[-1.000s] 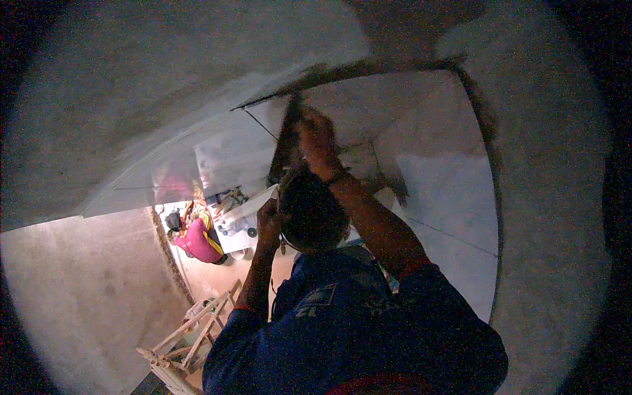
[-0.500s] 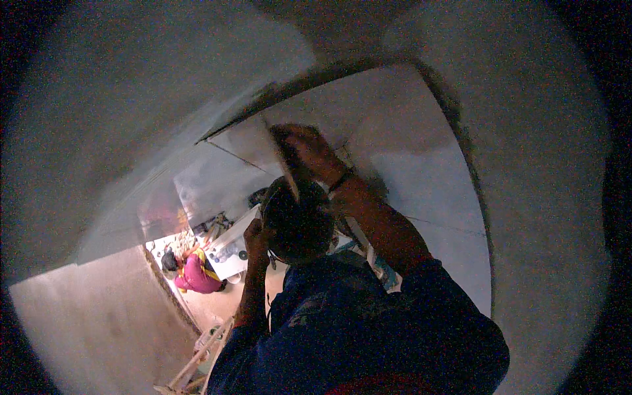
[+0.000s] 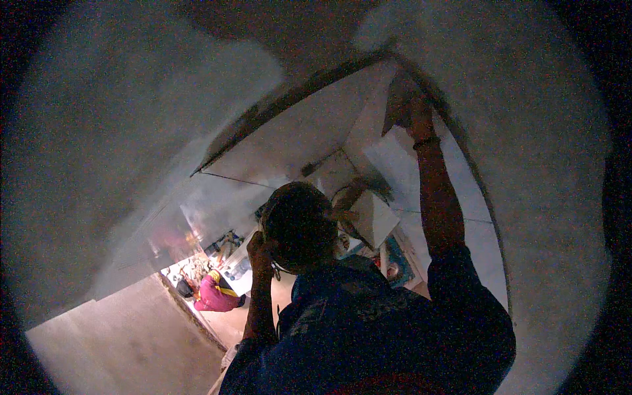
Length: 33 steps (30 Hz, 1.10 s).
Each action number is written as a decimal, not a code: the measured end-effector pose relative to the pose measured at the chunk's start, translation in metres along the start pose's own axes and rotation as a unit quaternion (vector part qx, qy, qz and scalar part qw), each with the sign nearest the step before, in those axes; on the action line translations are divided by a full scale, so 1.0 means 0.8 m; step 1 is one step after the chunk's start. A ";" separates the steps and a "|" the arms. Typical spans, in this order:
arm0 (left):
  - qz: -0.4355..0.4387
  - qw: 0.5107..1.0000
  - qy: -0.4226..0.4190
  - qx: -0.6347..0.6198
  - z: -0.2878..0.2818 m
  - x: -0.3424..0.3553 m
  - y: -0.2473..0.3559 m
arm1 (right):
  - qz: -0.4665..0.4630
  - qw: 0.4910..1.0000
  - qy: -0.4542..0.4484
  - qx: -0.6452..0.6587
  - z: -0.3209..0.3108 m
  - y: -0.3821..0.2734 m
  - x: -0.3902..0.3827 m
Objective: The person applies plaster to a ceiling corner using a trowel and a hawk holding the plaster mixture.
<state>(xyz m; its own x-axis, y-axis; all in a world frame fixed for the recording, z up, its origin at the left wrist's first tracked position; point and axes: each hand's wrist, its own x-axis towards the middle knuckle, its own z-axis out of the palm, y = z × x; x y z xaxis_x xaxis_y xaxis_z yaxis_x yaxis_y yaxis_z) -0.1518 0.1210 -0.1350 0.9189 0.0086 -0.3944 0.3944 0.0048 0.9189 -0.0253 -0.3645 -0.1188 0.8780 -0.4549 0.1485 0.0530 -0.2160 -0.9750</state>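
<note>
My left hand (image 3: 259,249) is closed on the left rim of a dark round bowl (image 3: 299,224) in front of my chest. What lies in the bowl is too dark to see. My right arm is stretched up and away to the right. In the closed right hand (image 3: 419,120) is a wide flat scraper (image 3: 397,102), its blade by the far corner where pale smooth panels (image 3: 309,131) meet the grey plastered surface (image 3: 526,164). The handle is hidden in my fingers, and I cannot tell whether the blade touches the surface.
Far below on the left, a person in a pink top (image 3: 214,293) bends near a white surface (image 3: 241,276) in bright light. A brownish wall (image 3: 131,329) stands at lower left. A pale square board (image 3: 375,220) lies below, beyond the bowl.
My right hand has swung the scraper from over the bowl up and right to the far corner. My left hand stays on the bowl. The view has shifted slightly.
</note>
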 end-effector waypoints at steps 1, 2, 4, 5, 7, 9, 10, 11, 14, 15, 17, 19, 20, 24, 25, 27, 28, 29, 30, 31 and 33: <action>0.001 1.000 -0.002 0.009 -0.001 0.003 -0.002 | 0.004 1.000 0.001 0.009 0.000 -0.004 0.010; 0.008 1.000 -0.002 0.010 -0.002 0.004 -0.003 | 0.006 1.000 0.001 0.010 0.001 -0.007 0.021; 0.014 1.000 -0.004 0.012 -0.001 0.002 0.001 | 0.001 1.000 0.002 0.003 0.001 -0.012 0.034; 0.015 1.000 -0.007 0.013 0.000 0.001 0.001 | -0.004 1.000 0.001 -0.005 -0.001 -0.015 0.041; 0.006 1.000 -0.017 0.019 -0.004 0.003 -0.003 | -0.016 1.000 0.001 -0.020 -0.002 -0.020 0.052; 0.083 0.992 -0.014 0.092 -0.002 -0.004 -0.008 | -0.025 0.999 -0.001 -0.043 -0.005 -0.023 0.057; 0.081 0.993 -0.009 0.089 -0.002 -0.007 -0.008 | -0.031 0.998 -0.004 -0.055 -0.006 -0.023 0.058; 0.080 0.993 -0.005 0.087 -0.004 -0.010 -0.007 | -0.039 0.997 -0.004 -0.070 -0.007 -0.023 0.057; 0.017 1.000 0.003 0.019 0.001 -0.013 -0.005 | -0.101 0.979 -0.003 -0.176 -0.006 -0.018 0.046; 0.035 0.999 -0.005 0.041 0.003 -0.010 -0.009 | -0.158 0.954 -0.007 -0.253 0.000 -0.007 0.037; 0.071 0.994 -0.038 0.073 0.007 -0.001 -0.014 | -0.287 0.872 -0.011 -0.397 0.032 0.017 0.012; 0.184 0.964 -0.074 0.180 0.000 0.006 -0.015 | -0.199 0.908 -0.187 -0.318 0.103 -0.074 -0.032; 0.287 0.913 -0.072 0.282 -0.005 0.010 -0.012 | -0.108 0.916 -0.287 -0.257 0.139 -0.155 -0.057; 0.119 0.960 -0.063 0.245 0.011 0.006 0.004 | -0.326 0.911 -0.102 -0.229 0.098 -0.085 -0.055; 0.095 0.970 -0.063 0.217 0.015 -0.002 0.015 | -0.294 0.924 -0.076 -0.230 0.078 -0.071 -0.044; 0.095 0.976 -0.054 0.188 0.020 -0.017 0.029 | -0.209 0.949 -0.024 -0.234 0.036 -0.047 -0.019; 0.117 0.979 -0.050 0.161 0.013 -0.016 0.015 | -0.173 0.955 0.000 -0.240 0.021 -0.041 -0.003; 0.107 0.981 -0.039 0.156 0.008 -0.015 0.001 | -0.148 0.957 0.017 -0.248 0.015 -0.034 0.009; 0.099 0.983 -0.032 0.152 0.007 -0.014 -0.003 | -0.133 0.955 0.032 -0.265 0.014 -0.033 0.017; 0.090 0.985 -0.026 0.146 0.006 -0.013 -0.007 | -0.132 0.946 0.043 -0.293 0.023 -0.028 0.021; 0.077 0.981 -0.019 0.176 0.005 -0.021 -0.004 | -0.172 0.899 0.070 -0.397 0.054 -0.014 0.009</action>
<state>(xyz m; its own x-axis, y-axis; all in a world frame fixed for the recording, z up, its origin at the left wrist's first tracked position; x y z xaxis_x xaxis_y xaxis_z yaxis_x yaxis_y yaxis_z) -0.1686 0.1170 -0.1316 0.9647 -0.0551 -0.2576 0.2247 -0.3384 0.9138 0.0014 -0.3278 -0.1141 0.8030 -0.3351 0.4928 -0.0949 -0.8882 -0.4495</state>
